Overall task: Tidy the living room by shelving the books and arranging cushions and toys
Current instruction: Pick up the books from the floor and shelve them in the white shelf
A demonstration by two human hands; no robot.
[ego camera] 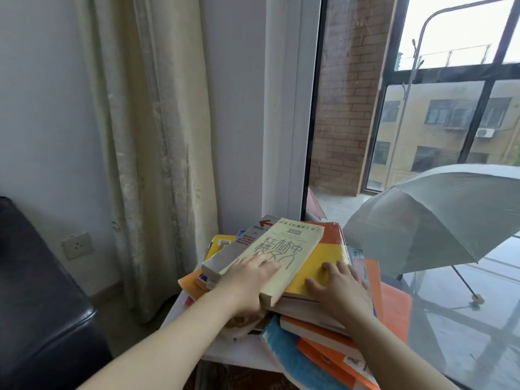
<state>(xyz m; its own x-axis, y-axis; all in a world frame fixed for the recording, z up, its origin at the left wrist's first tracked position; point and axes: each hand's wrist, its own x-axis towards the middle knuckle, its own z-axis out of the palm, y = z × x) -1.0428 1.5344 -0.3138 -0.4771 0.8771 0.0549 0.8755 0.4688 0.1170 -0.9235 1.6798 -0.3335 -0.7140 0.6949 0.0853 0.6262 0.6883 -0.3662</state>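
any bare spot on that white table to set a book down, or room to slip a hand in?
Little. The small white table shows one bare strip along its front-left edge, bordered by the cream curtain side and the messy book pile. Everything else is crowded: overlapping books overhang the right and front edges. Left hand rests on the pale yellow book, right hand on the yellow-and-orange book.

Two bare forearms, no sleeves showing; left hand [247, 280] and right hand [344, 291] without rings, watch or gloves.
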